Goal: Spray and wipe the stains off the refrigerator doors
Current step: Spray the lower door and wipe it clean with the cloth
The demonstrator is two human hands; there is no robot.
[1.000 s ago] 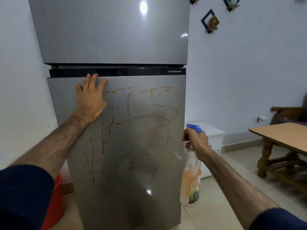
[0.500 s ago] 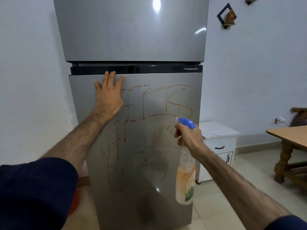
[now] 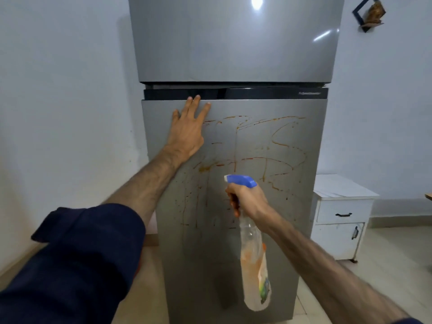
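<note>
The left hand (image 3: 187, 134) lay flat, fingers straight, on the top left corner of the lower door (image 3: 233, 242), fingertips at its upper edge. The right hand (image 3: 249, 199) was curled round the neck of the bottle (image 3: 254, 265), a finger on the trigger under the blue head (image 3: 240, 180), with the nozzle aimed toward the door from just in front of it.

The stains (image 3: 257, 148), orange-brown lines and drips, covered the upper and middle part of the lower door; the upper door (image 3: 233, 43) looked clean from here.

Several things could have gone wrong. The left hand sat right beside the leftmost streaks, so spray could have wet it or the palm could have smeared them. No cloth was visible in either hand, so sprayed liquid might have carried the stains further down the door in fresh runs before any wiping began. Aimed too far right, mist could have reached the white cabinet (image 3: 339, 211) standing near the fridge.

The bottle was clear plastic with a label low on its body. It seemed to hold little or no liquid, though blur made that uncertain; a near-empty bottle might only have sputtered.
</note>
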